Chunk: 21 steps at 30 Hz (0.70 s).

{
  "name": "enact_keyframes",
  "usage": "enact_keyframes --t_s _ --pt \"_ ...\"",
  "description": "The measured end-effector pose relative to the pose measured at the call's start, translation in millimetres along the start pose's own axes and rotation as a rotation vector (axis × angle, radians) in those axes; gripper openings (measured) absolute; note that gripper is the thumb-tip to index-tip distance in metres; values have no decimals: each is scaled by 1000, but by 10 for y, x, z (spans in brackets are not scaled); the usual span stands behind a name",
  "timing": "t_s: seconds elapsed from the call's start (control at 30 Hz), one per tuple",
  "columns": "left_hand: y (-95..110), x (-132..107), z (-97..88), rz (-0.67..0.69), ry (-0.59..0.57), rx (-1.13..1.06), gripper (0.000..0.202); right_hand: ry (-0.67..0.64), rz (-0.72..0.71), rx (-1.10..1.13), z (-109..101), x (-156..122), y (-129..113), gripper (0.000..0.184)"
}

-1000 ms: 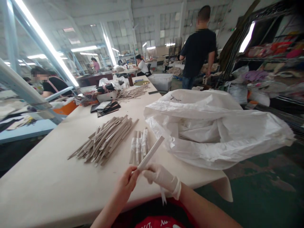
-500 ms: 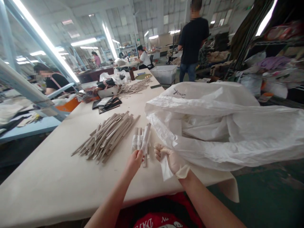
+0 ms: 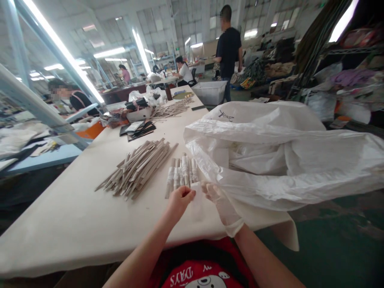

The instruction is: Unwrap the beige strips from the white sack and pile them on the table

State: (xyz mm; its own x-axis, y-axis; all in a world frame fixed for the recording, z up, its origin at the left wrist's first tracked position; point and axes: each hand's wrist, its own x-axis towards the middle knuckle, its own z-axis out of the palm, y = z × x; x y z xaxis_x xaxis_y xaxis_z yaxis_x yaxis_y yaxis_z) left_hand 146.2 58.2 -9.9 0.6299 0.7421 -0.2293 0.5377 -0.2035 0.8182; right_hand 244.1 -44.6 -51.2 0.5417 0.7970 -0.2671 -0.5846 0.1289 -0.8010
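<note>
Between my two hands hangs a small translucent plastic bag [image 3: 197, 206]. The fingers of my bare left hand [image 3: 181, 202] pinch its left edge. My right hand [image 3: 221, 204], in a thin pale glove, has its fingertips at the bag's upper right side and seems to grip it. Just beyond the hands lie several bundles of strips [image 3: 183, 170] wrapped in clear plastic, side by side; my left hand hides some of their near ends. To their left is a heap of loose grey-beige flat strips [image 3: 139, 168].
A large open white sack [image 3: 255, 188] covers the table's right side. Farther back on the table [image 3: 75, 228] are dark flat pieces [image 3: 141, 131], plastic-wrapped items and more strips. A grey bin [image 3: 209, 93] stands past the far end. A person in a dark shirt [image 3: 229, 48] stands behind.
My left hand has let go of a wrapped bundle, now among the others, and has moved right to the plastic bag. My right hand's fingers have loosened from a fist. The standing person has moved left.
</note>
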Motion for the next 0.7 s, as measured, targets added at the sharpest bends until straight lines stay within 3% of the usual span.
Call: enact_keyframes --t_s 0.1,0.2,0.3,0.43,0.6,0.7 --pt "21 -15 -107 27 33 25 26 35 -44 -230 -59 -72 116 31" --pt "32 -56 -102 68 29 31 24 -54 44 -410 35 -155 217 35" --pt "0 -83 -63 81 26 27 22 -163 177 -338 154 -203 244 40" --pt "-69 -50 -54 71 2 -24 28 -337 214 -172 189 -203 237 39" --pt "-78 175 -129 94 -26 -6 23 -318 269 -69 155 -119 255 36" --pt "-60 368 -186 24 -105 -8 24 -349 295 -74 151 -18 245 38"
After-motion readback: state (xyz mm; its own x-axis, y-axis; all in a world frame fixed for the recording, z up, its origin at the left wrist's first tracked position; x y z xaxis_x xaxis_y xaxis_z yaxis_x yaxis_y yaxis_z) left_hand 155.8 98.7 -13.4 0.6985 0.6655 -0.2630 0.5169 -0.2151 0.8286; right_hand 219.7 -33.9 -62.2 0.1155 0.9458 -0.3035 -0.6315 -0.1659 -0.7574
